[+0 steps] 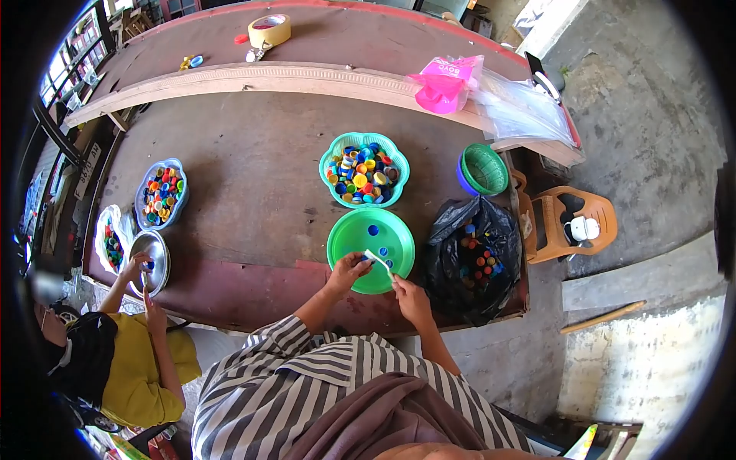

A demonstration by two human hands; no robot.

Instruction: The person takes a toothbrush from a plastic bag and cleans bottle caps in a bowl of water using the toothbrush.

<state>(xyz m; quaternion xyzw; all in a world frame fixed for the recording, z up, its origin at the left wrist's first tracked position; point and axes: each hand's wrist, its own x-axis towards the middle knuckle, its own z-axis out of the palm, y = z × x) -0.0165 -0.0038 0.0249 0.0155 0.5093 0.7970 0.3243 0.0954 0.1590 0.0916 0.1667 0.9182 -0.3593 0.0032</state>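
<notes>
A bright green basin (336, 244) lies in front of me, with a few blue bottle caps (373, 230) inside it. Over its near part, my left hand (349, 274) pinches a small cap, mostly hidden by the fingers. My right hand (412, 297) is closed on the handle of a slim white toothbrush (379, 264), whose head reaches to my left fingertips. Just beyond the basin, and close to it, stands a turquoise scalloped basket (328, 153) heaped with bottle caps of many colours.
A black plastic bag (441, 264) with caps stands right of the basin, below stacked baskets (484, 170). At left, another person (142, 360) works over a metal bowl (162, 257), near a blue basket (140, 201) of caps. A raised wooden ledge (253, 77) crosses the table's back.
</notes>
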